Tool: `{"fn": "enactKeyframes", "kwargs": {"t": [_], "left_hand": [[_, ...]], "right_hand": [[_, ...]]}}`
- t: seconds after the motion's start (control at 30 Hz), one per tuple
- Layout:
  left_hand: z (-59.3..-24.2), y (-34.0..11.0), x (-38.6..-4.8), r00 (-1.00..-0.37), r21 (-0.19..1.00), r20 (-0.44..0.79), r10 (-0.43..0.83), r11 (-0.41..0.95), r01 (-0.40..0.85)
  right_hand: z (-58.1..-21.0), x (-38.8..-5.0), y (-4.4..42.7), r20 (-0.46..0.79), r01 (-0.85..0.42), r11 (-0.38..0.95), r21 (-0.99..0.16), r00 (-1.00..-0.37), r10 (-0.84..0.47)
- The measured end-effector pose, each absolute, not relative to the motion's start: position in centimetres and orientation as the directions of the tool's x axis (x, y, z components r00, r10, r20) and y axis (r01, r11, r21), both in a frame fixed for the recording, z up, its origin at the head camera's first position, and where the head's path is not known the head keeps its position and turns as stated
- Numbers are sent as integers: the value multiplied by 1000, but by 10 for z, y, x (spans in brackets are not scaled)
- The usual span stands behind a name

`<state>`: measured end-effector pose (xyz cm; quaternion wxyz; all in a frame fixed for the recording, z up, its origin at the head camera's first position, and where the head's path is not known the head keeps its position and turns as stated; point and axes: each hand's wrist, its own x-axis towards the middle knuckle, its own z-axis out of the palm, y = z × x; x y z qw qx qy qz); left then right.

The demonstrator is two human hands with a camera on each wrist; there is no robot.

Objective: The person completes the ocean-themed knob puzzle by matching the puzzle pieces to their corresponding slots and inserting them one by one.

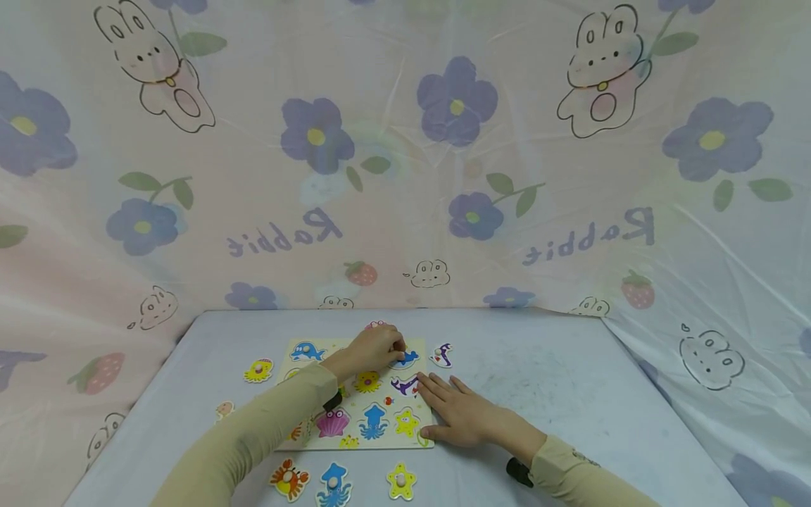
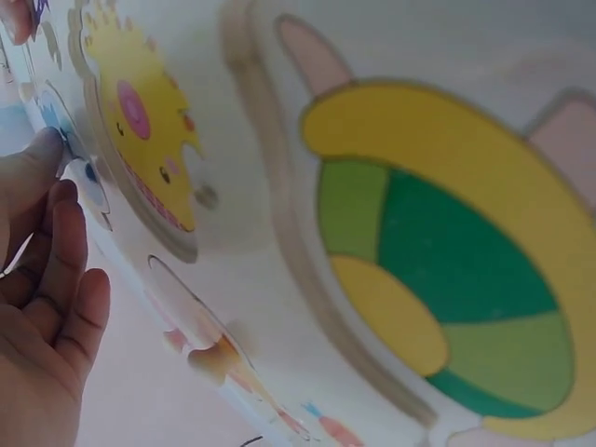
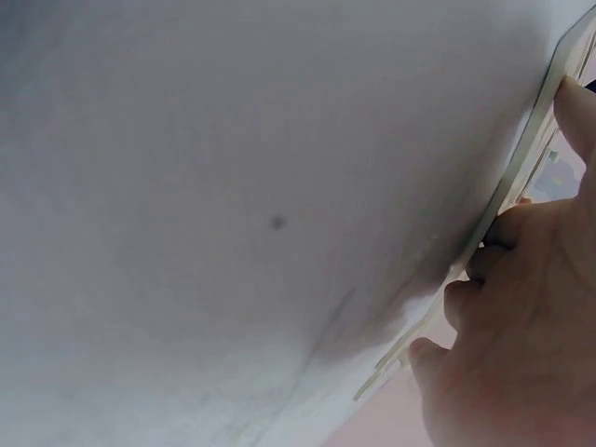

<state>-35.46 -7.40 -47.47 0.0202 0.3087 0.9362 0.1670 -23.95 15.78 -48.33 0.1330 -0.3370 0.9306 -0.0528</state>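
Observation:
A wooden sea-animal puzzle board lies on the table. My left hand reaches over its far right part and pinches a blue sea-animal puzzle piece between thumb and fingers, at the board's surface. In the left wrist view that hand is at the far left, its thumb on the blue piece; the piece's knob is hidden. My right hand lies with fingers spread on the board's right edge. The right wrist view shows that hand touching the edge. A blue whale piece sits at the board's far left.
Loose pieces lie around the board: a yellow octopus, a purple piece, a crab, a blue squid and a yellow starfish. A patterned cloth hangs behind the white table.

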Motion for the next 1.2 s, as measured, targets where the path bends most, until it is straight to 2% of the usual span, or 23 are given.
{"fn": "enactKeyframes", "kwargs": {"t": [0.33,0.73,1.2], "left_hand": [[-471,-69,-351,-832,289,39,554,791,539],[-472,-69,-354,-821,247,41,569,791,560],[-471,-72,-354,-817,262,42,575,783,565]], "right_hand": [[-483,-239,157,-213,-607,775,-178,-745,-632],[-487,-240,158,-207,-611,772,-175,-744,-636],[-485,-240,159,-219,-605,774,-188,-742,-633]]}}
